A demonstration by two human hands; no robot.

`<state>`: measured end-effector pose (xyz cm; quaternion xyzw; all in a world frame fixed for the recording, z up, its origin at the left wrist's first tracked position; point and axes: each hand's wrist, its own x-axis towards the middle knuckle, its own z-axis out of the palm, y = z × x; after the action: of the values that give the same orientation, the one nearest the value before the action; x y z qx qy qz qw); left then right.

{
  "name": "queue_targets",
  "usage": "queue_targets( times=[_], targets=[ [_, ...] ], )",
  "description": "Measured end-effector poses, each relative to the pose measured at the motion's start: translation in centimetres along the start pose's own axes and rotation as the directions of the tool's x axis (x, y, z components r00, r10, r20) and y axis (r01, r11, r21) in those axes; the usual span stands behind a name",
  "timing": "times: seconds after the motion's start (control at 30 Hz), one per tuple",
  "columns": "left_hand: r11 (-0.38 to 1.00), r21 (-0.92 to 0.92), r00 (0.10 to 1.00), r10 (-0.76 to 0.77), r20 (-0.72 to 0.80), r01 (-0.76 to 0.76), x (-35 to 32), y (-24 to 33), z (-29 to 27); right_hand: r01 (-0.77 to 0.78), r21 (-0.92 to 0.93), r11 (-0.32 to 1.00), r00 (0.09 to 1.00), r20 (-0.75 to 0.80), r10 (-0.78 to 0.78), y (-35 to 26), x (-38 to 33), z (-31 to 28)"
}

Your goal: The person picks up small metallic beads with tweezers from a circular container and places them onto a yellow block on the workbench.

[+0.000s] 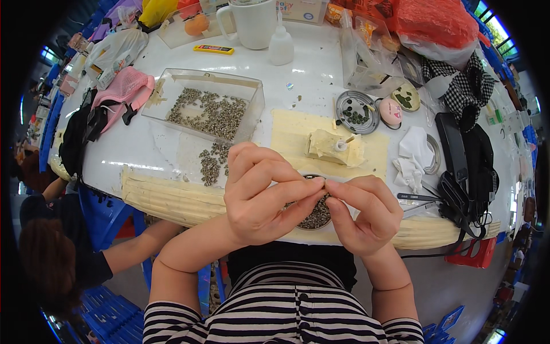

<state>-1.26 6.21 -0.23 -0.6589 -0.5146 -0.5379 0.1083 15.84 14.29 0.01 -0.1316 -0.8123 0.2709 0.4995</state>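
My left hand (258, 198) and my right hand (369, 215) meet fingertip to fingertip above the table's near edge. Each pinches with thumb and forefinger; whatever lies between the tips is too small or hidden to make out. Below them, partly covered by my fingers, is a round dish (316, 221) full of small grey metallic pieces. Just beyond stands a block wrapped in cream tape (323, 150), with a small white fitting (341, 145) on it, on a cream taped mat (286, 127). More small grey pieces (211, 167) lie loose left of my hands.
A clear plastic box (259, 109) holds many similar pieces. At right are a round tin (339, 109) with dark green bits, tweezers (415, 197), crumpled tissue (413, 150) and a black bag (458, 189). A white bottle (281, 46) and mug (252, 23) stand behind. Another person's arm (137, 246) is at left.
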Motion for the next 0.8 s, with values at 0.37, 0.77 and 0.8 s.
queue_targets(
  times=[0.37, 0.77, 0.8],
  targets=[
    [0.998, -0.024, 0.995, 0.057, 0.077, -0.055, 0.02, -0.13, -0.63, -0.165, 0.094, 0.982, 0.981, 0.119, 0.153, -0.09, 0.2, -0.29],
    [0.999, -0.018, 0.996, 0.037, 0.085, -0.035, -0.04, -0.31, -0.51, -0.241, 0.235, 0.942, 0.97, 0.098, 0.224, 0.02, 0.11, -0.55],
    [0.999, -0.011, 0.995, 0.032, 0.091, -0.031, -0.02, -0.31, -0.55, -0.224, 0.216, 0.95, 0.974, 0.079, 0.212, -0.03, 0.11, -0.6]
  ],
)
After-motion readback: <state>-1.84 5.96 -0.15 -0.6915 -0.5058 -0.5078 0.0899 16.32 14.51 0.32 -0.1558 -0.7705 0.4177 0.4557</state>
